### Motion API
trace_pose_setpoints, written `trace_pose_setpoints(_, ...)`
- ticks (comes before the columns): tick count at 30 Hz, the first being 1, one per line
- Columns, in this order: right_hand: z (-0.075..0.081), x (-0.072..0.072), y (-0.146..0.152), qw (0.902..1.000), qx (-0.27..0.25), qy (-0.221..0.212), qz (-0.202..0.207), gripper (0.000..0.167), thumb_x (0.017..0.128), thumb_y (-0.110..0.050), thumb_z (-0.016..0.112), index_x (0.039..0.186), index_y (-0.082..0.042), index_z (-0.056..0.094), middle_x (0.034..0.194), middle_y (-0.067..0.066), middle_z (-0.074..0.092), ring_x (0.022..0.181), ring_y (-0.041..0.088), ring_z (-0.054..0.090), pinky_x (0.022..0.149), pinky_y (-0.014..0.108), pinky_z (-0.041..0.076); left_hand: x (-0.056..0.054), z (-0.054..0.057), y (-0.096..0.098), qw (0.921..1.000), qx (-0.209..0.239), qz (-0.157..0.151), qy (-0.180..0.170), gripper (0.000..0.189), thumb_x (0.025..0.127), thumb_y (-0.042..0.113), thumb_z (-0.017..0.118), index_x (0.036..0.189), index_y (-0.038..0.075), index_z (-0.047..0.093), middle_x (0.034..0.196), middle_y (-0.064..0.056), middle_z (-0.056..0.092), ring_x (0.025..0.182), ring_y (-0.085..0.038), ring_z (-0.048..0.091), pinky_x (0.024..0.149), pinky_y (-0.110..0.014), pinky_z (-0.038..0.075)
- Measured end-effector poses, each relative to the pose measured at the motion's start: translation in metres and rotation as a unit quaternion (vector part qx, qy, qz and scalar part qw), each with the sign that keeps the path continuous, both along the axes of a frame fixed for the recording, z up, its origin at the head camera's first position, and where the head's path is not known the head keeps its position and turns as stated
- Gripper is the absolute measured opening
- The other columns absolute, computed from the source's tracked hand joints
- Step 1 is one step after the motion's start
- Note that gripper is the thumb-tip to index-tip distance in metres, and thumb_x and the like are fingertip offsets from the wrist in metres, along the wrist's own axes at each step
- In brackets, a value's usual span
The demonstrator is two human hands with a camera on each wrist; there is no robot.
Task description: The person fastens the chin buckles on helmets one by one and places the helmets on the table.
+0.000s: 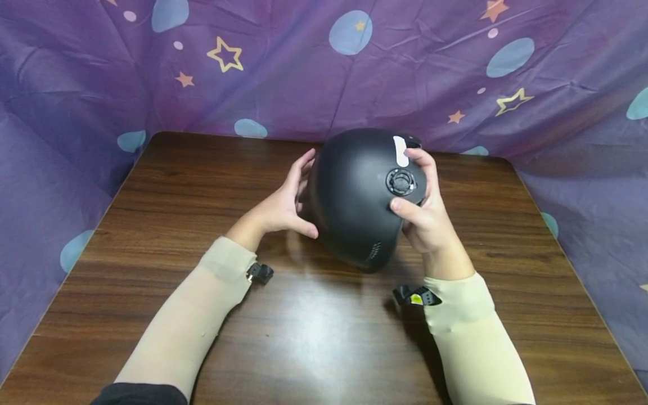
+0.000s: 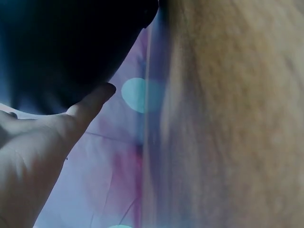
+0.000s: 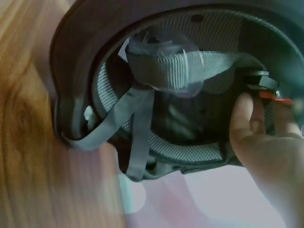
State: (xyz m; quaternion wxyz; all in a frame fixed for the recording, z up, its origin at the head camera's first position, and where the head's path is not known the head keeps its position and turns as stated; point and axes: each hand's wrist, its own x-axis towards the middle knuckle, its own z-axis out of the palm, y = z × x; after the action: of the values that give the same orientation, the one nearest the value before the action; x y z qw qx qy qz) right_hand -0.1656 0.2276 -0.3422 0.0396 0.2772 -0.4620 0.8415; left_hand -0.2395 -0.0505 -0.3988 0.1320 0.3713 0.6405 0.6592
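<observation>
A matte black helmet (image 1: 349,191) is held tilted on its side above the wooden table, its dome toward the left. My left hand (image 1: 280,208) cups the dome, thumb in front and fingers curved round behind. In the left wrist view the thumb (image 2: 92,102) lies along the dark shell. My right hand (image 1: 427,211) grips the helmet's right part, thumb beside a round black vent (image 1: 401,181) and a finger at a white sticker (image 1: 401,152). The right wrist view shows the hollow inside, with a grey chin strap (image 3: 137,118) and a buckle with a red tab (image 3: 275,98) by the fingers.
The brown wooden table (image 1: 304,337) reaches back to a purple curtain (image 1: 283,84) with stars and spots. A small black camera (image 1: 260,273) is worn on the left wrist, and another camera (image 1: 417,296) on the right.
</observation>
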Motion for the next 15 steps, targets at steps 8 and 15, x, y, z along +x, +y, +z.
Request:
trace_pose_setpoints(8, -0.003, -0.005, 0.008, 0.9999, 0.01, -0.006, 0.002, 0.072, 0.086, 0.016, 0.074, 0.145, -0.013, 0.044, 0.13, 0.014, 0.054, 0.111, 0.023, 0.062, 0.088, 0.032, 0.06, -0.006, -0.005, -0.001, 0.9989, 0.013, 0.006, 0.045, 0.173, 0.048, 0.068, 0.102, 0.169, 0.01, -0.008, 0.174, -0.016, 0.01, 0.159, -0.026, 0.018, 0.129, -0.043, 0.018)
trace_pose_setpoints(15, 0.026, 0.01, 0.023, 0.9075, 0.354, 0.073, -0.215, 0.074, 0.082, 0.004, 0.082, 0.149, -0.01, 0.053, 0.143, 0.013, 0.051, 0.134, 0.019, 0.047, 0.113, 0.032, 0.039, -0.006, -0.005, -0.001, 0.998, 0.001, 0.023, 0.06, 0.173, 0.048, 0.069, 0.101, 0.169, 0.01, -0.007, 0.172, -0.017, 0.012, 0.158, -0.026, 0.019, 0.129, -0.04, 0.017)
